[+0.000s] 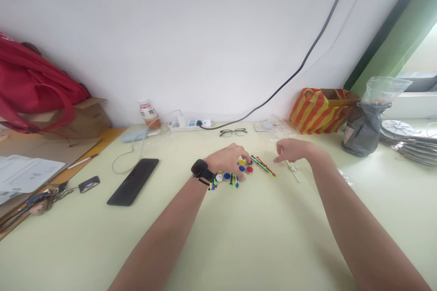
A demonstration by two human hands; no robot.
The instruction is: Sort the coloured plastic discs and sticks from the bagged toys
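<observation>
Bare forearms [167, 227] reach mid-frame: the left hand [227, 159], fingers apart, over likely light, stiff discs [250, 170], best pinched at the rims; the right hand [293, 149] curled, contents unclear.

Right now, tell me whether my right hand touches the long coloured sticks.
Apart: the head view shows pale green tabletop between the right hand and the long coloured sticks.

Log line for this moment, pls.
left hand: at coloured discs | right hand: near white strip | between hands: coloured sticks | nearby: glasses, black phone
</observation>
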